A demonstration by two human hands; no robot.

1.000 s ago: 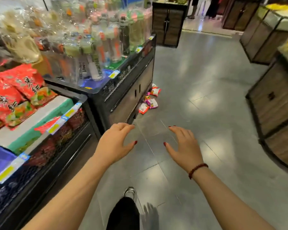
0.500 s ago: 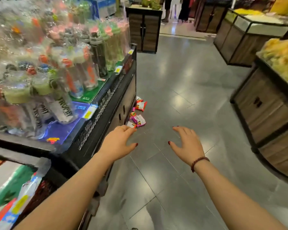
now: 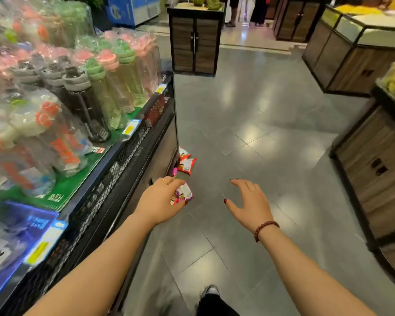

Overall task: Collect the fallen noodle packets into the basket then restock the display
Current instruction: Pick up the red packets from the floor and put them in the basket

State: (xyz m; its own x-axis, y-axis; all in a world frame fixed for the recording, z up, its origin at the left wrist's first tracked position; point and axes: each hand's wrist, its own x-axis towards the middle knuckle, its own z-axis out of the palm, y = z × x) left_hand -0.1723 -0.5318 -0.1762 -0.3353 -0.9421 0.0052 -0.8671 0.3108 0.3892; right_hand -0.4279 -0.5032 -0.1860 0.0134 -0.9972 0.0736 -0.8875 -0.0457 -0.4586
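Note:
Several fallen noodle packets lie on the grey floor against the foot of the black display stand. A red packet (image 3: pixel 187 165) is farthest out, another red one (image 3: pixel 183 152) lies just behind it, and a pink-and-purple packet (image 3: pixel 184 193) shows nearer. My left hand (image 3: pixel 160 201) hovers in front of the pink packet and covers its left side, fingers spread, holding nothing. Off to the right over bare floor, my right hand (image 3: pixel 249 201), with a bead bracelet at the wrist, is held out with fingers apart. No basket is in view.
The black mesh-fronted display stand (image 3: pixel 132 144) runs along my left, loaded with wrapped water bottles (image 3: pixel 96 94). Wooden produce stands (image 3: pixel 374 174) line the right side. A wooden cabinet (image 3: pixel 194 42) stands ahead, with people beyond it. My shoe (image 3: pixel 210 290) is on the floor tiles.
I have walked forward along the stand. The packets are now much closer, and my left hand overlaps the nearest one in the view. Both hands stay empty.

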